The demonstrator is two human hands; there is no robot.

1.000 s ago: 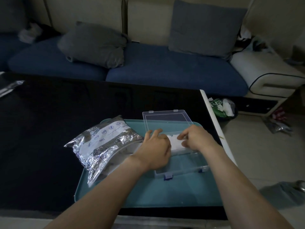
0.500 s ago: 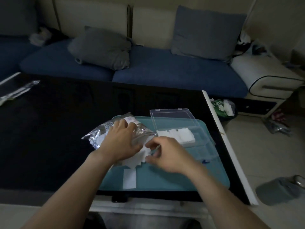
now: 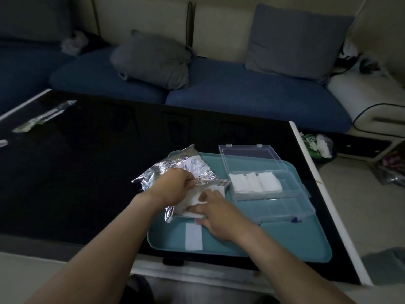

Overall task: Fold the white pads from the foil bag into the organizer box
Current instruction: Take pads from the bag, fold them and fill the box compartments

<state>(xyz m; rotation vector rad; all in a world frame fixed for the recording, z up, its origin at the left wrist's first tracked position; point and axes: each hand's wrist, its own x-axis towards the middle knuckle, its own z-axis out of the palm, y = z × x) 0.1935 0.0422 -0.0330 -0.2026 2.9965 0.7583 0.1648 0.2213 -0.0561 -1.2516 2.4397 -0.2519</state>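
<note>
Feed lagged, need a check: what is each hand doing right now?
Left hand: grips the foil bag at its open edge.
Right hand: on the white pads at the bag's mouth; grip cannot be told.

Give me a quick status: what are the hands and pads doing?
Left hand grips foil bag mouth. Right hand on white pads at the opening. Folded pads already in organizer box. One loose pad on tray.

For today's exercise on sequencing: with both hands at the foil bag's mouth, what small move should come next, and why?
Probably the right hand should draw one white pad clear of the foil bag, which the left hand holds open. The organizer box has empty compartments.
</note>
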